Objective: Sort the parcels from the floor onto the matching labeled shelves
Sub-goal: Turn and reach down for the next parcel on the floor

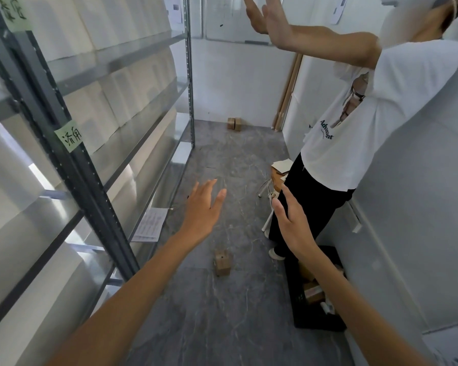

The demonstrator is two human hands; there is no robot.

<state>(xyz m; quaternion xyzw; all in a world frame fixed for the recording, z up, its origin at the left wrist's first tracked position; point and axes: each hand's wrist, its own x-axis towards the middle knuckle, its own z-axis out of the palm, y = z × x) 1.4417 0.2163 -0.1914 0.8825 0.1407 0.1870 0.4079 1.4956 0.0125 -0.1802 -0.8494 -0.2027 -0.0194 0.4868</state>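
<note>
**Two open hands over an aisle floor with parcels on it**

Largest in view is the grey metal shelving rack (95,107), which runs down the left side toward the far wall. A printed sheet of paper (150,224) lies on one of its low shelves. The grey marbled floor (222,326) fills the aisle between the rack and the right-hand wall.

A second person (381,114) in a white T-shirt and black trousers stands against that wall, both arms raised, palms flat and fingers straight. Near that person's feet a black crate (302,307) sits on the floor against the wall, with cardboard boxes inside it. Beside the person's legs stands a stool (275,178) with white legs and pieces of cardboard on its seat.

The wearer's left hand (205,207) reaches out over the aisle, fingers straight and spread, holding nothing. The right hand (292,220) is also stretched forward with fingers loosely extended and nothing in it. In this view it overlaps the second person's trousers.

One small cardboard parcel (222,262) stands on the floor below and between the two hands, apart from both. A pair of parcels (234,124) sits side by side at the foot of the far wall. Green handwritten labels (68,136) are stuck to the rack's front upright, one at mid height and one near the top.
</note>
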